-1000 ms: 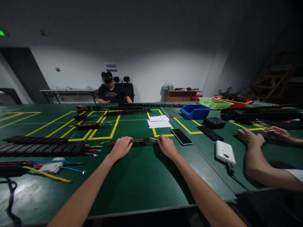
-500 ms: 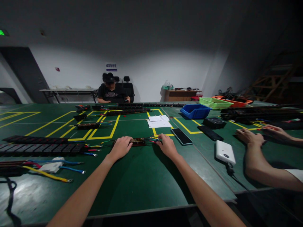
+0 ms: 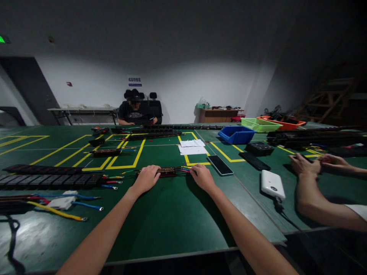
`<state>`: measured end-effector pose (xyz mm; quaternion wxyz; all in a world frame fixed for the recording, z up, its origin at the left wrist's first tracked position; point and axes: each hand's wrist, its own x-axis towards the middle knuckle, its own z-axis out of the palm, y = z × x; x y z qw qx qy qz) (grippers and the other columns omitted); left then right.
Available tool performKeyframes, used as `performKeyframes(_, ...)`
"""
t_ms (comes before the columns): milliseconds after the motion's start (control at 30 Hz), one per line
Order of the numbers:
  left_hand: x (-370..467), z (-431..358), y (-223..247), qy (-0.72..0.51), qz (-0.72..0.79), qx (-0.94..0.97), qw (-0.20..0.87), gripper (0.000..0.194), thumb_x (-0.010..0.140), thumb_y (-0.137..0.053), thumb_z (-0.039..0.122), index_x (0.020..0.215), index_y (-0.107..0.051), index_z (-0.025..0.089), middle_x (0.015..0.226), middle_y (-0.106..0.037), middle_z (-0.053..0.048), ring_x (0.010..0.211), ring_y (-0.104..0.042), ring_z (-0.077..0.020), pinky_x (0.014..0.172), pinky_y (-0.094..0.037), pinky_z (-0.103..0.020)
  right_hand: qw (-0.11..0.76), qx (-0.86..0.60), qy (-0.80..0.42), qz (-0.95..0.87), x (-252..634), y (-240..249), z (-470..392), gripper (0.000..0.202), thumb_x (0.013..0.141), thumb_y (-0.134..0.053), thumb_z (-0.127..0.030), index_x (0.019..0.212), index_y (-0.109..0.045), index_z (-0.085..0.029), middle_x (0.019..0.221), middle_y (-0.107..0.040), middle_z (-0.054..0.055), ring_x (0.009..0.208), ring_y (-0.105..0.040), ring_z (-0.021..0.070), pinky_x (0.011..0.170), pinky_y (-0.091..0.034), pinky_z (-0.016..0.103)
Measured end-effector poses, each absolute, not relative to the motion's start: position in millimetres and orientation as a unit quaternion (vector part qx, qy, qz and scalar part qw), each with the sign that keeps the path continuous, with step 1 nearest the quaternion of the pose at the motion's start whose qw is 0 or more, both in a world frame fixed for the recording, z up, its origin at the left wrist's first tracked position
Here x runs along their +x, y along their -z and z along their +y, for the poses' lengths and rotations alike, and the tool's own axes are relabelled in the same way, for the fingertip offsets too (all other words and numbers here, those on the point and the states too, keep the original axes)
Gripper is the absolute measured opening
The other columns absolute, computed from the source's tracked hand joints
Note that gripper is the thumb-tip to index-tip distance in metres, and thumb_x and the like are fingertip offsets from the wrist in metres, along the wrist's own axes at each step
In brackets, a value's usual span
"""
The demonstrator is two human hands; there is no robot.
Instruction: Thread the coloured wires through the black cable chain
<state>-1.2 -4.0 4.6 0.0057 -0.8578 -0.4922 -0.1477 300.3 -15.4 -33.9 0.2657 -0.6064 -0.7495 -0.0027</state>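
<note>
A short dark strip with copper-coloured bars [image 3: 168,172] lies on the green table in front of me. My left hand [image 3: 148,178] is closed over its left end, thumb along the near side. Thin coloured wires [image 3: 184,169] run out of the strip's right end, blue and red among them. My right hand [image 3: 202,176] has its fingertips pinched together on the ends of these wires. What exactly sits between those fingertips is partly hidden. A smartphone [image 3: 220,165] lies to the right, beyond my right hand.
Black socket strips [image 3: 51,180] and lug-ended cables [image 3: 57,211] lie at left. White papers [image 3: 192,147], a blue bin [image 3: 236,135], a green tray [image 3: 260,125] and a white power bank [image 3: 273,184] stand rightward. A co-worker's hands [image 3: 305,165] work at right; another person [image 3: 136,110] sits opposite.
My right hand's fingers have drawn slightly closer together on the wires. My left hand stays on the strip. At right, the co-worker's hands have shifted and lifted a little.
</note>
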Motion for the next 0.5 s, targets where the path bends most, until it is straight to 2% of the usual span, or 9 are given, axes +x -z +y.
performKeyframes(300,-1.4,-3.4,-3.8,0.149,-0.492,-0.858,0.005,0.037,0.101,-0.039,0.037,0.127,-0.06,0.021,0.128,-0.066,-0.009,0.118,-0.06,-0.0246,0.105,-0.045,-0.045,0.314,-0.593,0.033,-0.741,297.9,28.8,-18.6,0.023,0.1,-0.051,-0.027,0.096,-0.073,-0.021,0.11,-0.069,0.009,0.105,-0.059,0.0224,0.093,-0.042,0.031)
performKeyframes(500,-1.5,-3.3,-3.4,0.15,-0.492,-0.857,0.005,0.036,0.101,-0.04,0.036,0.127,-0.06,0.02,0.127,-0.066,-0.009,0.117,-0.06,-0.0237,0.104,-0.045,-0.045,0.288,-0.617,-0.004,-0.732,297.0,29.0,-17.4,0.026,0.102,-0.044,-0.023,0.118,-0.065,-0.02,0.115,-0.071,0.01,0.109,-0.061,0.0235,0.091,-0.042,0.032)
